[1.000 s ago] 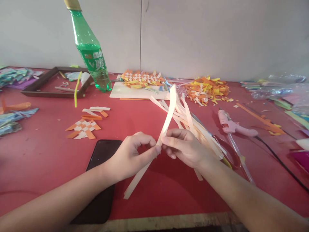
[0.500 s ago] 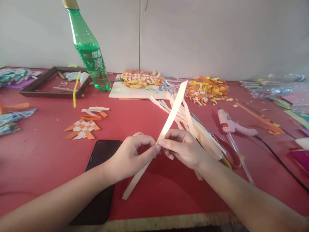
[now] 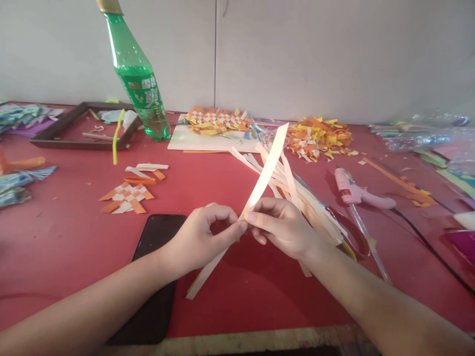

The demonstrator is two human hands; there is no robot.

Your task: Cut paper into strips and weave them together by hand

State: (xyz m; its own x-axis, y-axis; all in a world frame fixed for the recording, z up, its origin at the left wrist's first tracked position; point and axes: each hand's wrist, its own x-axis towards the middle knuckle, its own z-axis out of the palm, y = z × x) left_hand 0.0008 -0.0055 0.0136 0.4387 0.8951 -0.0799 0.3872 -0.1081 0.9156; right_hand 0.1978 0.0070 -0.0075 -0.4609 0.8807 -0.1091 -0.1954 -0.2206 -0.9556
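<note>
My left hand [image 3: 202, 237] and my right hand [image 3: 284, 225] meet at the middle of the red table [image 3: 67, 237], both pinching one long cream paper strip [image 3: 265, 170]. The strip runs from low left, near the phone, up to the right past my fingertips. Behind my right hand lies a loose bundle of similar pale strips [image 3: 297, 190]. A small woven orange-and-white paper piece [image 3: 126, 197] lies on the table to the left, apart from both hands.
A black phone [image 3: 152, 277] lies under my left wrist. A green bottle [image 3: 137, 79] and a dark wooden frame [image 3: 79, 131] stand at the back left. A pink glue gun [image 3: 356, 193] with a black cord is at the right. Orange and yellow scraps [image 3: 319, 136] are piled behind.
The strip's upper end has swung to the right and straightened. Both hands have stayed almost in place, still pinching it.
</note>
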